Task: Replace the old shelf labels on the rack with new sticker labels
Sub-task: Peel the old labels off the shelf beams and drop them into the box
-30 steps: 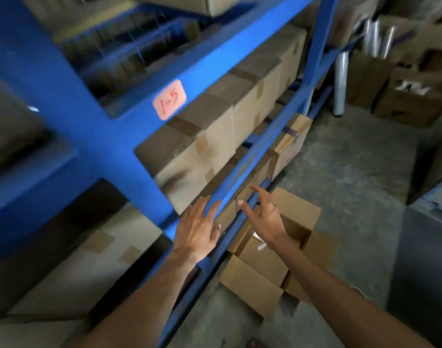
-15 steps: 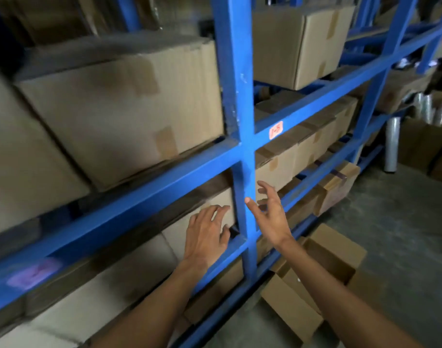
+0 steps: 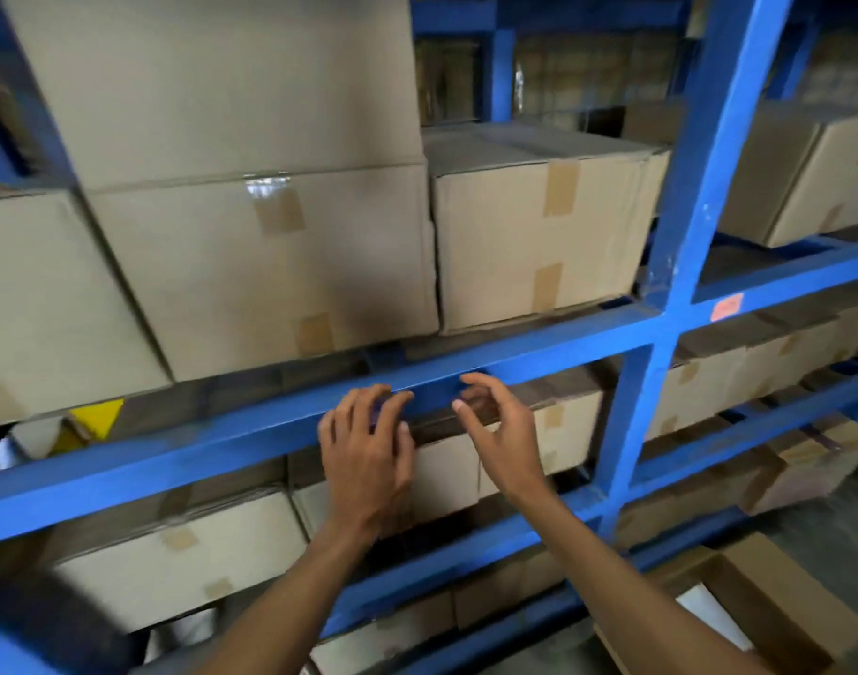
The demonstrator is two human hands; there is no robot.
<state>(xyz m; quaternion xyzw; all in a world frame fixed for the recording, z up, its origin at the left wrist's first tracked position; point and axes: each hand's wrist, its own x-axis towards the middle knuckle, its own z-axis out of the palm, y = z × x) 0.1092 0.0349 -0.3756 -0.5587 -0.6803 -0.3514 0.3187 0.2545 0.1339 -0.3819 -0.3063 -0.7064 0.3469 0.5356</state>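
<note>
The blue metal rack fills the view, and its middle crossbeam (image 3: 222,450) runs left to right in front of me. My left hand (image 3: 363,455) rests its fingertips on that beam; a small purplish patch shows between the fingers, too blurred to identify. My right hand (image 3: 502,431) hovers just right of it, close to the beam, with thumb and fingers loosely curved and holding nothing. An orange-pink sticker label (image 3: 727,306) sits on the beam right of the blue upright (image 3: 685,236), well away from both hands.
Taped cardboard boxes (image 3: 539,236) fill the shelves above and below the beam. An open cardboard box (image 3: 768,606) lies on the floor at the lower right. Something yellow (image 3: 93,421) shows behind the beam at the left.
The view has swung left and closer to the rack. Both hands rose from the lower beam to the middle crossbeam, and the left fingertips now touch it.
</note>
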